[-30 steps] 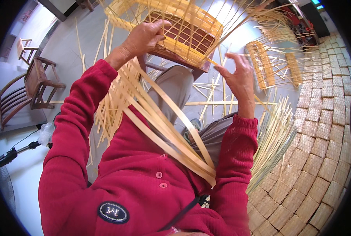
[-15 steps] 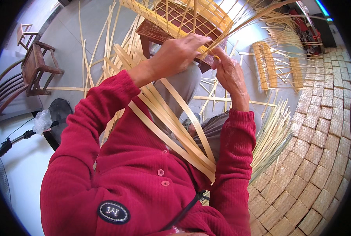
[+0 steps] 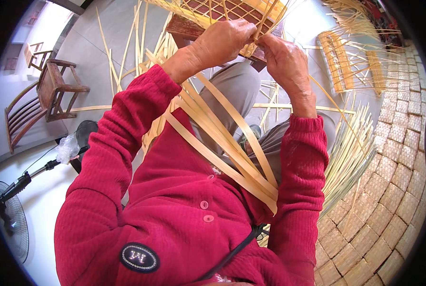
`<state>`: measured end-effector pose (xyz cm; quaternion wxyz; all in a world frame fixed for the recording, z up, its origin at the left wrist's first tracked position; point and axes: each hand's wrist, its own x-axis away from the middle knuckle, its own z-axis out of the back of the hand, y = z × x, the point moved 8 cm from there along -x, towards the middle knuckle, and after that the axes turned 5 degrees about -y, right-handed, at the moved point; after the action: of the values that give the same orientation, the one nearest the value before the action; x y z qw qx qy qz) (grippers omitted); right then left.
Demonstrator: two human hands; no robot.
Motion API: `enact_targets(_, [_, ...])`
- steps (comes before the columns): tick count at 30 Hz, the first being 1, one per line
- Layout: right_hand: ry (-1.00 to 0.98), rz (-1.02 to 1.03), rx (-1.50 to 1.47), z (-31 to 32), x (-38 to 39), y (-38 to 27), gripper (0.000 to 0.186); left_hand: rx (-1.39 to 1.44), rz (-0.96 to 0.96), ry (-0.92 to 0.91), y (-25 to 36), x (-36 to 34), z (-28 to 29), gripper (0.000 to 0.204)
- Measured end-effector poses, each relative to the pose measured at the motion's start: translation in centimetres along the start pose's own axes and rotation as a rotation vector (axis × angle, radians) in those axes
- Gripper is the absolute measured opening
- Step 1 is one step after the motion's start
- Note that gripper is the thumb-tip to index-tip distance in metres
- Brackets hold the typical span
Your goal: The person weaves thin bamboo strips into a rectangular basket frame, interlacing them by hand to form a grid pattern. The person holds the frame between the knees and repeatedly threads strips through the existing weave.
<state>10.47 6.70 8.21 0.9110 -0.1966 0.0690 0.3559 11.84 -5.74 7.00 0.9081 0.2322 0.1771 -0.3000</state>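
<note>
A half-woven bamboo basket (image 3: 225, 13), with an open lattice and loose strip ends, rests on a dark red wooden stool (image 3: 182, 26) in front of me. My left hand (image 3: 222, 42) is closed at the basket's near right corner, its fingertips pinching a bamboo strip (image 3: 265, 19). Close beside it, my right hand (image 3: 285, 59) is curled with thumb and fingers pressed together on the strips at the same corner. The exact spot of its grip is partly hidden by the fingers. A thin yellow strip (image 3: 334, 102) runs from behind my right hand toward the lower right.
Wide pale bamboo strips (image 3: 222, 138) lie across my lap. Thin strips (image 3: 349, 157) are bundled at my right, beside rows of woven blocks (image 3: 365, 214). Another woven piece (image 3: 336, 62) lies beyond. A wooden chair (image 3: 51, 90) and a fan (image 3: 13, 219) stand at left.
My hands have come closer together at the basket corner, the right one turning inward and higher. A thin strip now trails to the lower right. The whole view has shifted slightly.
</note>
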Motion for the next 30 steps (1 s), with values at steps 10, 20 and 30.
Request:
enact_targets(10, [-0.014, -0.003, 0.086, -0.9, 0.1, -0.3, 0.019, 0.050, -0.086, -0.029, -0.5, 1.9, 0.6, 0.013])
enact_targets(20, [-0.163, 0.196, 0.008, -2.3, -2.5, 1.1, 0.025, 0.150, -0.164, -0.186, -0.7, 1.9, 1.4, 0.017])
enact_targets(30, [-0.203, 0.466, -0.235, -3.5, -5.1, 2.1, 0.028, -0.092, -0.366, -0.387, -2.1, 0.7, 0.7, 0.028])
